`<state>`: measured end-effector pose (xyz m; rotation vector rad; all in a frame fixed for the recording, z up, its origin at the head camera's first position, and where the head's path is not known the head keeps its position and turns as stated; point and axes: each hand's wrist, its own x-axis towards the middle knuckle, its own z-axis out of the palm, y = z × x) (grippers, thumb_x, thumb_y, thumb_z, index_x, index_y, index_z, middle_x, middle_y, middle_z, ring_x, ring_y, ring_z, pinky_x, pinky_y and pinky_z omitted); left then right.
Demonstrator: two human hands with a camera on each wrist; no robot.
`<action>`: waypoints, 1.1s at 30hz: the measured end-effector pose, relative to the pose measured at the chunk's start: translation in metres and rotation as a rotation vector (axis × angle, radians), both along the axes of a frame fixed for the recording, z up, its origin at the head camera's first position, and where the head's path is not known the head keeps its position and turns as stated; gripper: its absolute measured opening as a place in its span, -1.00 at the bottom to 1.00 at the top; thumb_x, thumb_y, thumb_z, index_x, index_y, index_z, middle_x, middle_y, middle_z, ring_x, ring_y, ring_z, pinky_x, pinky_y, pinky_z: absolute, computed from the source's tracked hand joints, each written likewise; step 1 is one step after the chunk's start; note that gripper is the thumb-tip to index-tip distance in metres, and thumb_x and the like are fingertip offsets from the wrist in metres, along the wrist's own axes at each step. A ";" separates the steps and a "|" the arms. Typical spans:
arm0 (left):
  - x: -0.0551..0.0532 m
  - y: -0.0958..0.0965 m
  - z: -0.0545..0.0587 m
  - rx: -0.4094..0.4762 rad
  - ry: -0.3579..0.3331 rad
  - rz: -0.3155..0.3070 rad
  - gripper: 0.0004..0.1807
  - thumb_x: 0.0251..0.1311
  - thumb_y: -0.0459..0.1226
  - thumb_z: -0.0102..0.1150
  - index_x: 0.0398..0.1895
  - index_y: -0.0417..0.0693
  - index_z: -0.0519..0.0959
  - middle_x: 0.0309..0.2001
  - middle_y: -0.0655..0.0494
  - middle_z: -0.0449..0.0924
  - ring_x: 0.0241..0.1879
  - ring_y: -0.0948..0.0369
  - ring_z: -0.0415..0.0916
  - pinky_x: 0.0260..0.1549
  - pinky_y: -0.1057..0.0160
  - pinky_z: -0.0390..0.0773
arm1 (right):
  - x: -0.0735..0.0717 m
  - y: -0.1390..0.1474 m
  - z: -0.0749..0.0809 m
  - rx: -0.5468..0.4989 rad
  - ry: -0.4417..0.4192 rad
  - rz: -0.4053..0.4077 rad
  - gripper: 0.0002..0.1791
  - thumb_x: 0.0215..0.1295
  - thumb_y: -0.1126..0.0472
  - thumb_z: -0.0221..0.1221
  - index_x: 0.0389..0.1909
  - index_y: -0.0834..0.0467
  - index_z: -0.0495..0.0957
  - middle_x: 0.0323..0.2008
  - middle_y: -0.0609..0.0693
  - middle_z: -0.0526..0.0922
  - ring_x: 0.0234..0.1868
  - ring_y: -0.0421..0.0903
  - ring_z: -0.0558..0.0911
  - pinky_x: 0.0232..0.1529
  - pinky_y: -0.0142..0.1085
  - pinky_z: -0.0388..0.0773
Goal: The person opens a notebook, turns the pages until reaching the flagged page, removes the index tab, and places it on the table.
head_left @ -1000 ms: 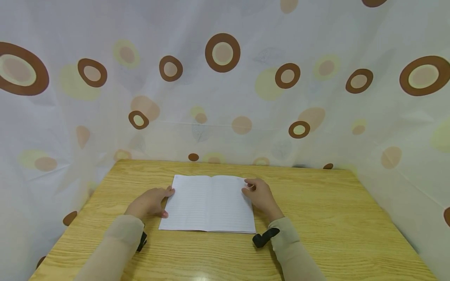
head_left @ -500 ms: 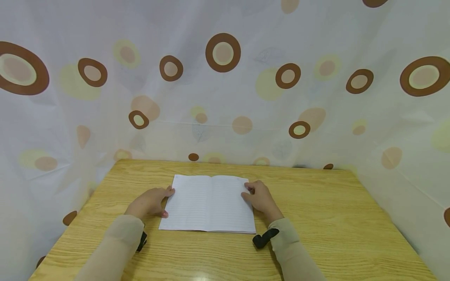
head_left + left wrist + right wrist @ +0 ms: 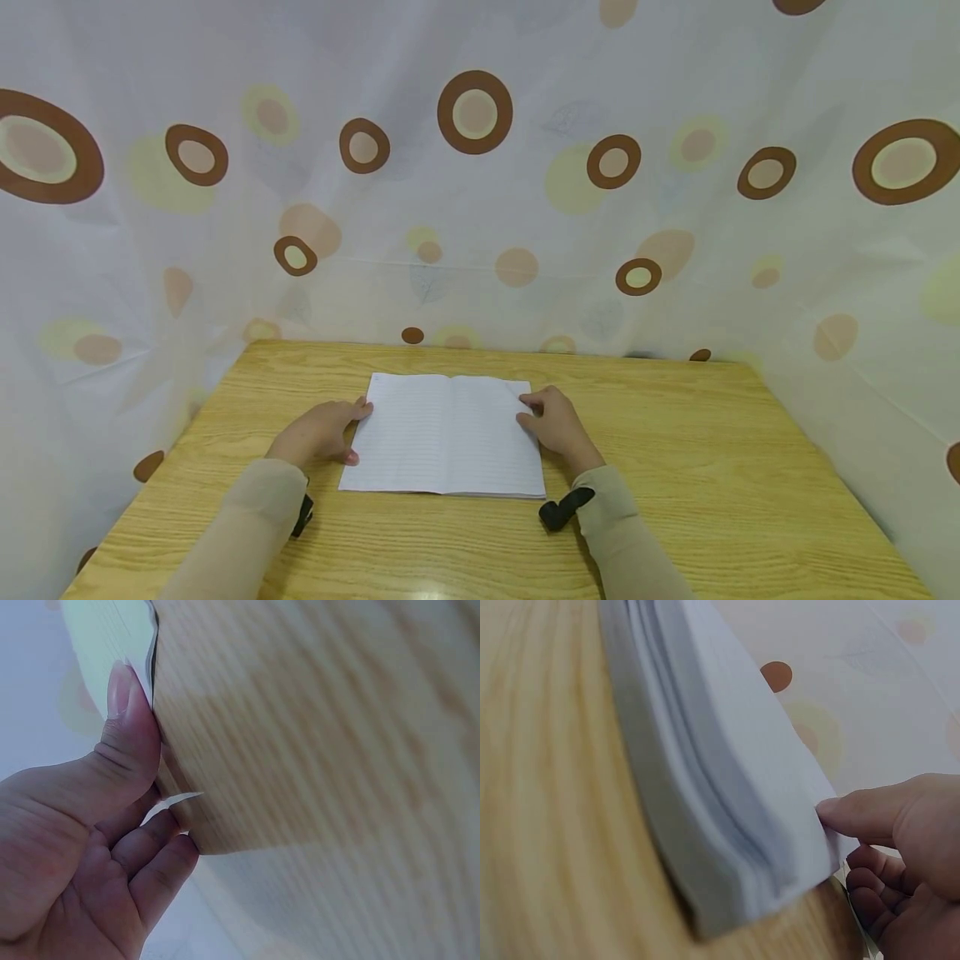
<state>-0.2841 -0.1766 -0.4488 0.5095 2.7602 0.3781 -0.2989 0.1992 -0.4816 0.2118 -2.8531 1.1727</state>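
An open notebook [image 3: 448, 437] with white ruled pages lies on the table, its fold running down the middle. My left hand [image 3: 317, 432] rests at the notebook's left edge, thumb and fingertips spread along it. In the left wrist view, the thumb [image 3: 129, 697] lies against the page edge and the other fingers are bent below it. On the right side, my right hand [image 3: 553, 422] pinches the upper part of the right edge. The right wrist view shows its thumb on the page [image 3: 772, 772], with several page layers bowed upward; the other fingers curl beneath the edge.
The wooden table [image 3: 697, 467] extends around the notebook on all sides. A light curtain [image 3: 480, 208] with brown and yellow circles hangs behind and beside it. Black wrist straps [image 3: 567, 508] sit on the sleeves.
My right fingers have slid slightly down the notebook's right edge, and the page's upper right corner now looks a little bent. The left hand and the notebook stay in place.
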 end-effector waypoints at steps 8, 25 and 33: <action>0.000 0.001 0.002 -0.004 -0.001 0.001 -0.02 -0.10 -0.18 0.49 0.46 -0.16 0.28 0.45 -0.19 0.18 0.37 -0.20 0.20 0.30 -0.14 0.24 | 0.000 0.000 0.001 -0.030 0.032 -0.020 -0.75 0.26 0.36 0.28 -0.04 0.30 0.67 -0.19 0.12 0.54 -0.15 0.04 0.49 -0.06 -0.06 0.49; -0.001 0.000 -0.001 -0.005 -0.007 -0.002 -0.02 -0.10 -0.19 0.49 0.47 -0.15 0.28 0.48 -0.14 0.15 0.38 -0.20 0.18 0.30 -0.15 0.23 | -0.002 0.002 0.008 -0.094 0.094 -0.079 -0.89 0.28 0.24 0.30 -0.33 0.22 0.65 -0.43 0.01 0.58 -0.37 -0.07 0.50 -0.33 -0.25 0.46; 0.000 0.000 0.001 -0.006 -0.006 -0.007 -0.03 -0.08 -0.20 0.49 0.46 -0.16 0.27 0.48 -0.16 0.14 0.37 -0.21 0.19 0.30 -0.15 0.24 | -0.002 0.003 0.013 -0.139 0.049 -0.107 -0.81 0.27 0.17 0.32 -0.40 0.24 0.64 -0.46 0.02 0.58 -0.41 -0.07 0.50 -0.41 -0.30 0.47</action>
